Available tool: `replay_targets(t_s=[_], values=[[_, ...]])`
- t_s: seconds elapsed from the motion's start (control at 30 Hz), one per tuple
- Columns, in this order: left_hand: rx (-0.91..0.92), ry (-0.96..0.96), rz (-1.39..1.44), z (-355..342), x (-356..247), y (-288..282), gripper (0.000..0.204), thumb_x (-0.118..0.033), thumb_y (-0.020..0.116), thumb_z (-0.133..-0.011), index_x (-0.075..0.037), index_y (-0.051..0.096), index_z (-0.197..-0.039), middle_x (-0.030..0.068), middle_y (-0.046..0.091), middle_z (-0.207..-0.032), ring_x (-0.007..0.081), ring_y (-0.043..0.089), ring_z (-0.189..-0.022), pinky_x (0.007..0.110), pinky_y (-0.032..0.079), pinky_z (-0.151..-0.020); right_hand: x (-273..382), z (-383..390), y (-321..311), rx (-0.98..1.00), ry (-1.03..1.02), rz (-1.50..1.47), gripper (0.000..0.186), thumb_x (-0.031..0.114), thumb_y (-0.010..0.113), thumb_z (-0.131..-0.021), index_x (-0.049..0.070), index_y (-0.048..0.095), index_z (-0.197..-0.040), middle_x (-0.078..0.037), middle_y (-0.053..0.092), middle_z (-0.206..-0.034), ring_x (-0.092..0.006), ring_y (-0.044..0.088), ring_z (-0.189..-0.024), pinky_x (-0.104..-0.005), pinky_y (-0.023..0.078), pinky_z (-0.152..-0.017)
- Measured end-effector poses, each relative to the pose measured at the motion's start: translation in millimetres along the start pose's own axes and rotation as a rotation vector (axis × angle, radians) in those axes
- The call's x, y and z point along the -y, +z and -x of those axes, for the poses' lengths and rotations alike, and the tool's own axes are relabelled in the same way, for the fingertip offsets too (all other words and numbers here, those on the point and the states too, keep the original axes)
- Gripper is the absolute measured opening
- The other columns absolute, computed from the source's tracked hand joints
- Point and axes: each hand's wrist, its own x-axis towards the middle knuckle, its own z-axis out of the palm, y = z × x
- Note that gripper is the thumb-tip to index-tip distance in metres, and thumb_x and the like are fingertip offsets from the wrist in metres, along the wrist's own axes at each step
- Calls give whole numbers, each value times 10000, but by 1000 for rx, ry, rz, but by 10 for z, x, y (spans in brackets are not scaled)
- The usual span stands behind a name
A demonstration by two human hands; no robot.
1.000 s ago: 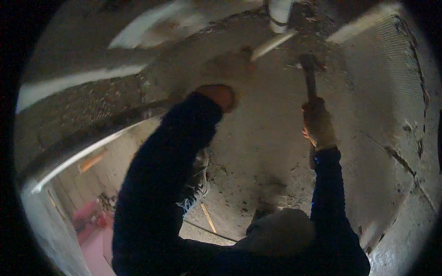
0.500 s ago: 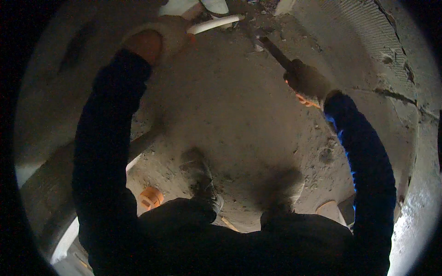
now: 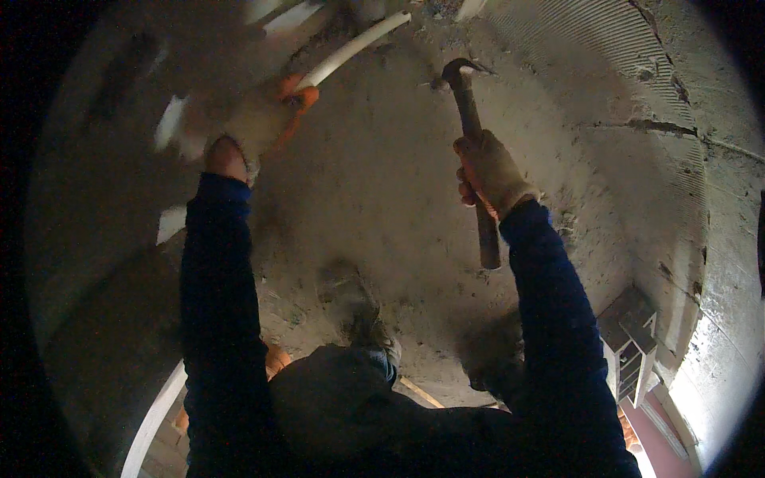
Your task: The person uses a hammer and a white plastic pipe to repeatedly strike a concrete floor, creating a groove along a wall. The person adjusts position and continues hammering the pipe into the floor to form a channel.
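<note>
My right hand (image 3: 494, 171), in a pale glove with orange on the fingers, is wrapped round the handle of a claw hammer (image 3: 468, 107). The hammer's head points away from me, and its handle end sticks out below my fist. On the left, my left hand (image 3: 267, 119), in a similar glove, is closed round the near end of a white, slightly curved tube or pipe (image 3: 358, 46). This tube slants up and to the right from the orange fingertips. Motion blurs the left glove, and its palm is hidden. The hammer and the tube are apart.
Under both hands lies a dusty grey floor (image 3: 374, 183). Ridged mortar (image 3: 590, 40) and a cracked edge run along the right. Several pale pieces (image 3: 170, 121) show at the left, blurred. A grey slotted object (image 3: 629, 338) stands at lower right; my legs and boots are below.
My right hand has moved left and the hammer has turned more upright, its head now clear to see. My left hand has come nearer, and the white tube slants more steeply.
</note>
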Motion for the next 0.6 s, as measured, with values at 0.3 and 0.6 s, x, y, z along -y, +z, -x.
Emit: replay_targets(t_s=[0.3, 0.6], values=[[96, -404, 162, 450, -341, -280, 403, -399, 485, -1000, -83, 610, -1217, 168, 700, -975, 367, 663, -830, 445, 514, -690, -157, -4, 34, 12, -69, -125, 224, 263, 555, -955, 93, 416, -1001, -26, 433, -658, -159, 427, -457, -349, 389, -423], [19, -184, 71, 259, -347, -84, 306, -337, 572, -977, -126, 648, -1185, 20, 644, -759, 87, 533, -588, 282, 420, -500, -276, -68, 42, 13, -66, -148, 201, 280, 541, -976, 111, 445, -1028, -44, 491, -692, -167, 478, -480, -354, 428, -448]])
